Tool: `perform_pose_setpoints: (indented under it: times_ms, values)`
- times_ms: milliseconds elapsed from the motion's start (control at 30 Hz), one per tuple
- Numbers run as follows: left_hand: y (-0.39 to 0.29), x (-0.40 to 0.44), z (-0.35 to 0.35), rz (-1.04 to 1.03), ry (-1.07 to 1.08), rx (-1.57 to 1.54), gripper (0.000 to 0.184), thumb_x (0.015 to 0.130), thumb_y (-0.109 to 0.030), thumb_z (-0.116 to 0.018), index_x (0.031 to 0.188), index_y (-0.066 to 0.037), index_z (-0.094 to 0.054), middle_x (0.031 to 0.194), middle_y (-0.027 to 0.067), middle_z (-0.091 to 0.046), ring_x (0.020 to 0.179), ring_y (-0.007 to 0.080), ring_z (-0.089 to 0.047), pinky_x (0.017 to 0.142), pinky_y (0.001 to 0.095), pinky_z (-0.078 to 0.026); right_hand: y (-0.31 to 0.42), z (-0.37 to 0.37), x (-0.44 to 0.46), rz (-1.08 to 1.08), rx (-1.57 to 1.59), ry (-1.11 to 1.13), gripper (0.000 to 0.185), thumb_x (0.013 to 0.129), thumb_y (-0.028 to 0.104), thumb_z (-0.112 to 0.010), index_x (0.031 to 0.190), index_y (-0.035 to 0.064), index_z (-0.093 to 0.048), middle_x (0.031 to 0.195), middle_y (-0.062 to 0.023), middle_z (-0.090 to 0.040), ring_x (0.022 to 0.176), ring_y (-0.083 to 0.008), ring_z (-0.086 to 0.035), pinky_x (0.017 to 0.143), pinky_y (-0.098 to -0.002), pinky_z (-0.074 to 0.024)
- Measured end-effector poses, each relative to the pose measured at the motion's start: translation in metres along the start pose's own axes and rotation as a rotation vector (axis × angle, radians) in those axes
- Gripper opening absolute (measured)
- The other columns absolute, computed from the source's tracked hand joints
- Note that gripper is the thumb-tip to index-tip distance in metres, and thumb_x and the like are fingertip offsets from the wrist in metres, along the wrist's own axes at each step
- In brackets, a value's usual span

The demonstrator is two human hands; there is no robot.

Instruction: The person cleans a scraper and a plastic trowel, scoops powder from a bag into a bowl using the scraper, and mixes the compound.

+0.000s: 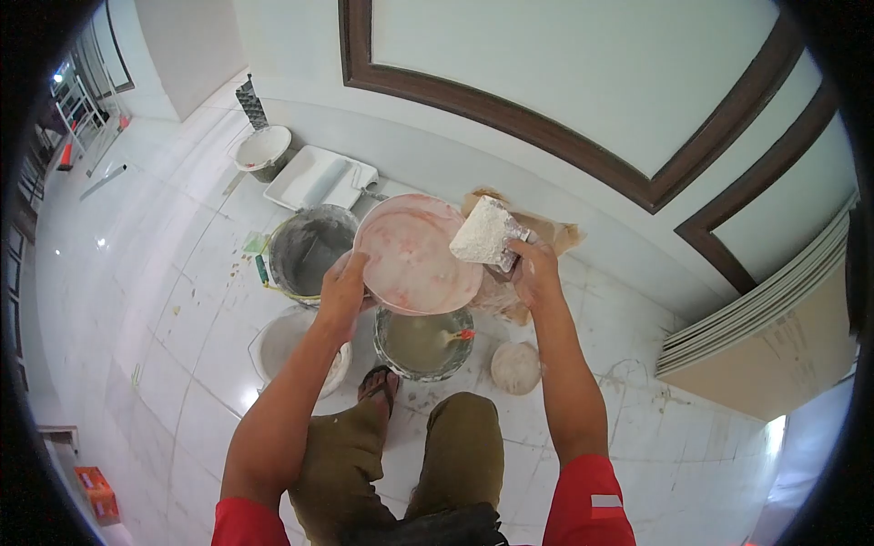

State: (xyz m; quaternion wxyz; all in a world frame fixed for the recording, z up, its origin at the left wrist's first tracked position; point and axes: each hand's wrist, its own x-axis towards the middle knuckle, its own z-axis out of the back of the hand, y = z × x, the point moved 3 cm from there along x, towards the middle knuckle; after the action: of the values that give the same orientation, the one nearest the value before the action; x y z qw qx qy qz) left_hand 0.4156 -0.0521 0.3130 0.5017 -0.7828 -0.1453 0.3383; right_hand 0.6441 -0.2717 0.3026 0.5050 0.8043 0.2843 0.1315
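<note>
My left hand [341,296] grips the left rim of a pinkish round basin [414,259] smeared with white residue inside. The basin is tilted toward me above the floor. In my right hand [537,273] is a scoop [503,262] heaped with white powder [485,230], at the basin's right rim. The scoop's exact shape is hidden by the powder and my fingers. Below the basin stands a dark bucket [387,359] of murky water, with a red-handled tool [462,335] in it. An opened brown paper bag [560,235] lies behind my right hand.
A dark, grey-coated bucket [289,289] and a whitish bucket [269,350] stand at left. Behind are a white paint tray [285,187] with a roller [325,182] and a small pail [264,150]. A round pale object [516,369] sits right. Stacked boards [728,364] lean against the wall.
</note>
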Motion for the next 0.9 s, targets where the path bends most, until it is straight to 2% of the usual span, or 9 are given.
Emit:
perform_pose_setpoints:
  times_ms: [67,400,467,533,633,700,867,900]
  values:
    - [-0.001,-0.002,0.000,-0.001,-0.001,0.015,0.044,0.103,-0.034,-0.052,0.136,-0.006,-0.057,0.117,0.0101,-0.069,0.103,0.0202,-0.070,0.093,0.0400,-0.057,0.001,-0.003,-0.001,-0.040,0.060,-0.034,0.037,0.090,0.000,-0.061,0.127,-0.0025,-0.059,0.119,-0.0120,-0.068,0.102,-0.0232,-0.070,0.082,-0.0383,-0.0604]
    - [-0.001,0.004,0.021,-0.014,-0.037,0.028,0.048,0.101,-0.038,-0.054,0.132,-0.003,-0.058,0.118,0.0109,-0.068,0.098,0.0236,-0.070,0.084,0.0410,-0.058,0.001,-0.018,-0.003,-0.136,0.113,0.003,0.038,0.090,0.000,-0.060,0.128,-0.0041,-0.058,0.118,-0.0123,-0.067,0.105,-0.0239,-0.069,0.090,-0.0402,-0.0596]
    - [-0.003,0.006,0.031,-0.001,-0.036,0.008,0.049,0.100,-0.039,-0.055,0.131,-0.002,-0.058,0.118,0.0113,-0.068,0.096,0.0238,-0.070,0.083,0.0407,-0.059,0.001,-0.019,0.001,-0.069,0.184,-0.034,0.040,0.090,0.000,-0.060,0.129,-0.0046,-0.057,0.121,-0.0143,-0.066,0.107,-0.0261,-0.068,0.091,-0.0415,-0.0594]
    - [-0.014,0.001,0.040,-0.018,-0.095,-0.099,0.035,0.101,-0.036,-0.054,0.118,-0.008,-0.064,0.099,0.0058,-0.071,0.084,0.0177,-0.070,0.074,0.0351,-0.056,0.008,-0.025,-0.002,-0.061,0.184,-0.028,0.041,0.090,0.000,-0.059,0.131,-0.0049,-0.056,0.122,-0.0152,-0.065,0.108,-0.0275,-0.068,0.093,-0.0421,-0.0592]
    - [-0.025,-0.004,0.057,-0.038,-0.243,-0.109,0.035,0.100,-0.036,-0.054,0.116,-0.007,-0.065,0.098,0.0061,-0.071,0.082,0.0175,-0.069,0.073,0.0342,-0.055,0.019,-0.037,-0.011,-0.070,0.138,-0.060,0.040,0.091,0.003,-0.059,0.131,-0.0043,-0.057,0.124,-0.0148,-0.065,0.112,-0.0286,-0.066,0.097,-0.0439,-0.0565]
    - [-0.020,0.007,0.079,-0.065,-0.268,-0.111,0.036,0.100,-0.035,-0.055,0.119,-0.007,-0.064,0.099,0.0063,-0.071,0.083,0.0174,-0.069,0.074,0.0341,-0.056,0.019,-0.034,-0.012,-0.093,0.091,-0.092,0.039,0.092,0.006,-0.059,0.130,-0.0034,-0.058,0.124,-0.0135,-0.066,0.115,-0.0282,-0.065,0.099,-0.0452,-0.0540]
    - [-0.013,0.020,0.117,-0.149,-0.366,-0.120,0.041,0.098,-0.033,-0.059,0.128,-0.003,-0.061,0.101,0.0076,-0.070,0.083,0.0168,-0.068,0.072,0.0335,-0.057,0.002,-0.005,0.000,-0.074,0.085,-0.072,0.038,0.092,0.009,-0.061,0.128,-0.0038,-0.059,0.122,-0.0134,-0.067,0.110,-0.0270,-0.066,0.091,-0.0427,-0.0533]
    - [-0.011,0.023,0.125,-0.158,-0.386,-0.067,0.046,0.098,-0.036,-0.059,0.131,-0.004,-0.058,0.109,0.0091,-0.068,0.090,0.0191,-0.067,0.078,0.0361,-0.057,0.001,0.000,0.002,-0.065,0.081,-0.060,0.038,0.092,0.009,-0.061,0.128,-0.0037,-0.059,0.121,-0.0133,-0.067,0.109,-0.0268,-0.066,0.090,-0.0425,-0.0531]
